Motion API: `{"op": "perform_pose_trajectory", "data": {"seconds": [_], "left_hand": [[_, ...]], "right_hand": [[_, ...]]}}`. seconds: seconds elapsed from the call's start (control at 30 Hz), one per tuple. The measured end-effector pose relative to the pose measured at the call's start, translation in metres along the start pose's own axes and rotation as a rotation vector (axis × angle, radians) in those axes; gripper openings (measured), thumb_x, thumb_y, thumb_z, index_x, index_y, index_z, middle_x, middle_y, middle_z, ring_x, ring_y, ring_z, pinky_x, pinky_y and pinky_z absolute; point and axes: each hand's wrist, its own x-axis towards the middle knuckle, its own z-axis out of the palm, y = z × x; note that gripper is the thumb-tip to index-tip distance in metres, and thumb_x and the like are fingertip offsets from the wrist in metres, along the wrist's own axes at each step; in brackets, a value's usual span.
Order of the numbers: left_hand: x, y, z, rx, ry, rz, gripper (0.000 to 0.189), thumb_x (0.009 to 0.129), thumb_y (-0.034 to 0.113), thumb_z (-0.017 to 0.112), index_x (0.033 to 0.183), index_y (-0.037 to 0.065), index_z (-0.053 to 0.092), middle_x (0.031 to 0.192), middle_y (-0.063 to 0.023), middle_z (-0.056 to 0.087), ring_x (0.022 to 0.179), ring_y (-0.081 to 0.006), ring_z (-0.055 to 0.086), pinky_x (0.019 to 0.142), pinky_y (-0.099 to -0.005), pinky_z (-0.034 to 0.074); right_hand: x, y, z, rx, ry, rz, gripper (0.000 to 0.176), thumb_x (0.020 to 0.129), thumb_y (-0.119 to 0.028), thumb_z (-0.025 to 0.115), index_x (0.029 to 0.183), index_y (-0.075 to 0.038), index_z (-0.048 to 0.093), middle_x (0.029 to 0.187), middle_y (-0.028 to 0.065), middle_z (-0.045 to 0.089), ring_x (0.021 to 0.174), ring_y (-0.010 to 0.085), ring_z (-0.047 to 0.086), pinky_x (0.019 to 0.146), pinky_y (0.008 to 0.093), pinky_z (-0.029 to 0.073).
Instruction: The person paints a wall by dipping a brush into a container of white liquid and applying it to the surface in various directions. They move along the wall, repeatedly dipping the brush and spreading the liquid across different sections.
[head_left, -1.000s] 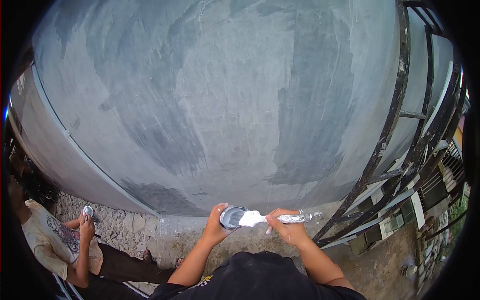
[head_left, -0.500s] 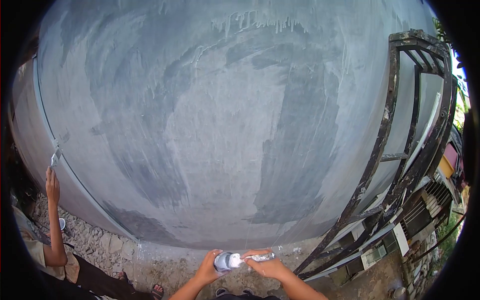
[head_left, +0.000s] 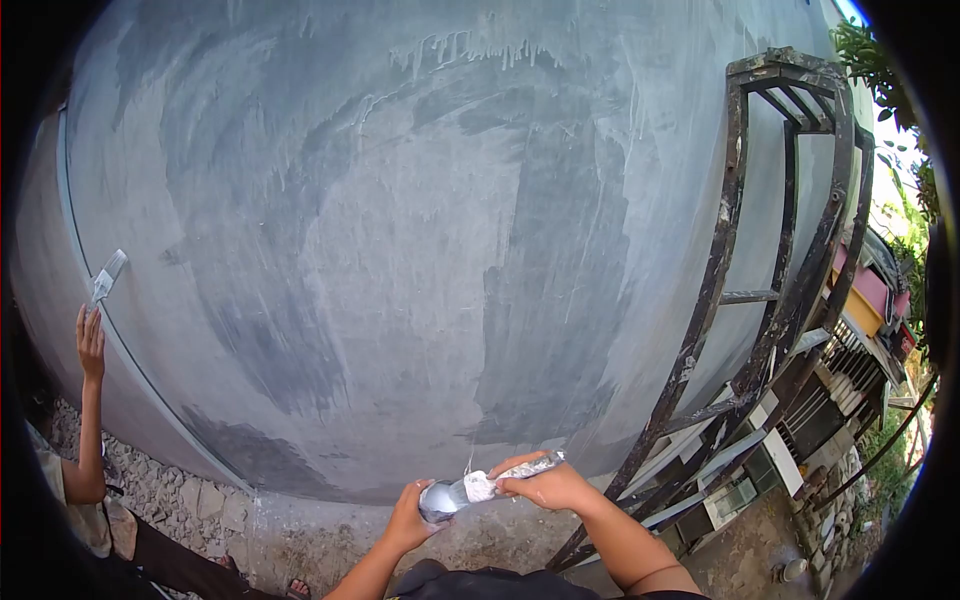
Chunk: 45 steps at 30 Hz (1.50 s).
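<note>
Low in the view, my left hand [head_left: 408,522] is wrapped round a small round cup [head_left: 437,501] with pale grey paint inside. My right hand [head_left: 545,482] grips a paint-smeared brush [head_left: 482,487] by its handle. The bristle end points left and rests at the cup's right rim. Beyond both hands rises a large grey wall [head_left: 410,260], coated in uneven light and dark patches, with drips near its top.
At the left, another person's hand [head_left: 91,345] holds a paintbrush [head_left: 108,277] against the wall. A dark, paint-spattered ladder [head_left: 732,210] leans at the right. Rubble [head_left: 170,485] lies along the wall's foot. Stacked items and greenery stand at the far right.
The view has turned to the right. My right hand and brush have risen slightly, the brush now tilted up to the right. The other person's brush has moved up.
</note>
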Motion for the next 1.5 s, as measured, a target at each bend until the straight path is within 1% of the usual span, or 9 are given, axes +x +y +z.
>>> {"op": "perform_pose_trajectory", "data": {"seconds": [0.17, 0.23, 0.47, 0.63, 0.73, 0.8, 0.97, 1.2, 1.5], "left_hand": [[0.001, -0.003, -0.015, -0.070, 0.047, -0.098, 0.094, 0.058, 0.033, 0.100, 0.132, 0.000, 0.052, 0.126, -0.0189, 0.061, 0.118, -0.0369, 0.061, 0.099, -0.0437, 0.051], [0.006, -0.008, -0.026, -0.077, 0.056, -0.116, 0.096, 0.057, 0.034, 0.100, 0.132, 0.000, 0.051, 0.125, -0.0186, 0.062, 0.118, -0.0361, 0.062, 0.099, -0.0434, 0.051], [0.011, -0.052, -0.061, -0.068, 0.064, -0.145, 0.097, 0.056, 0.036, 0.101, 0.131, -0.002, 0.051, 0.123, -0.0195, 0.063, 0.115, -0.0345, 0.063, 0.099, -0.0438, 0.051], [0.007, -0.117, -0.051, -0.136, 0.009, -0.136, 0.089, 0.063, 0.015, 0.098, 0.135, 0.002, 0.048, 0.125, -0.0123, 0.064, 0.113, -0.0243, 0.064, 0.096, -0.0370, 0.054], [0.003, -0.120, -0.060, -0.244, -0.067, -0.174, 0.094, 0.062, 0.019, 0.099, 0.137, 0.001, 0.046, 0.126, -0.0132, 0.063, 0.115, -0.0245, 0.063, 0.098, -0.0370, 0.053], [0.021, -0.078, -0.083, -0.154, -0.033, -0.196, 0.098, 0.055, 0.036, 0.102, 0.129, -0.002, 0.051, 0.121, -0.0201, 0.064, 0.113, -0.0337, 0.065, 0.098, -0.0437, 0.052], [0.032, -0.083, -0.090, -0.061, -0.054, -0.191, 0.102, 0.053, 0.036, 0.103, 0.131, -0.002, 0.049, 0.119, -0.0168, 0.068, 0.112, -0.0280, 0.067, 0.097, -0.0403, 0.053], [0.040, -0.081, -0.094, -0.101, -0.025, -0.182, 0.102, 0.055, 0.039, 0.101, 0.132, -0.002, 0.049, 0.120, -0.0197, 0.065, 0.113, -0.0343, 0.066, 0.096, -0.0433, 0.053], [0.037, -0.093, -0.090, -0.176, -0.120, -0.261, 0.102, 0.055, 0.038, 0.102, 0.132, -0.002, 0.048, 0.121, -0.0200, 0.066, 0.112, -0.0328, 0.066, 0.095, -0.0430, 0.053]], "right_hand": [[-0.004, -0.048, -0.034, 0.100, 0.140, -0.094, 0.020, 0.092, -0.015, 0.070, 0.106, -0.003, 0.076, 0.093, 0.0101, 0.077, 0.087, 0.0167, 0.073, 0.078, 0.0303, 0.056], [-0.006, -0.083, -0.056, -0.224, 0.291, -0.260, 0.020, 0.090, -0.016, 0.071, 0.107, -0.006, 0.075, 0.093, 0.0113, 0.076, 0.086, 0.0194, 0.073, 0.075, 0.0297, 0.055], [0.025, -0.190, -0.155, -0.605, 0.508, -0.765, 0.012, 0.085, 0.001, 0.072, 0.095, -0.005, 0.075, 0.099, 0.0124, 0.076, 0.091, 0.0295, 0.073, 0.079, 0.0349, 0.057], [0.031, -0.256, -0.198, -0.863, 0.671, -0.774, 0.010, 0.084, 0.001, 0.073, 0.092, -0.005, 0.074, 0.102, 0.0145, 0.075, 0.095, 0.0317, 0.073, 0.084, 0.0349, 0.058], [0.025, -0.280, -0.212, -0.936, 0.775, -0.794, 0.010, 0.085, 0.001, 0.073, 0.093, -0.004, 0.074, 0.107, 0.0164, 0.075, 0.097, 0.0325, 0.073, 0.087, 0.0361, 0.057], [0.021, -0.293, -0.221, -1.014, 0.852, -0.849, 0.008, 0.086, 0.000, 0.072, 0.093, -0.004, 0.074, 0.109, 0.0163, 0.075, 0.098, 0.0315, 0.073, 0.088, 0.0366, 0.057], [0.020, -0.310, -0.219, -1.156, 0.989, -0.946, 0.010, 0.088, 0.000, 0.071, 0.095, -0.007, 0.074, 0.116, 0.0152, 0.074, 0.098, 0.0302, 0.073, 0.084, 0.0338, 0.058], [0.061, -0.194, -0.189, -1.422, 0.808, -0.861, 0.021, 0.082, -0.007, 0.069, 0.102, -0.014, 0.070, 0.136, 0.0182, 0.062, 0.120, 0.0342, 0.065, 0.090, 0.0384, 0.059], [0.098, 0.139, -0.015, -1.214, 0.244, -0.527, 0.023, 0.091, -0.018, 0.062, 0.113, -0.014, 0.064, 0.141, 0.0252, 0.054, 0.128, 0.0449, 0.058, 0.097, 0.0467, 0.057]]}}
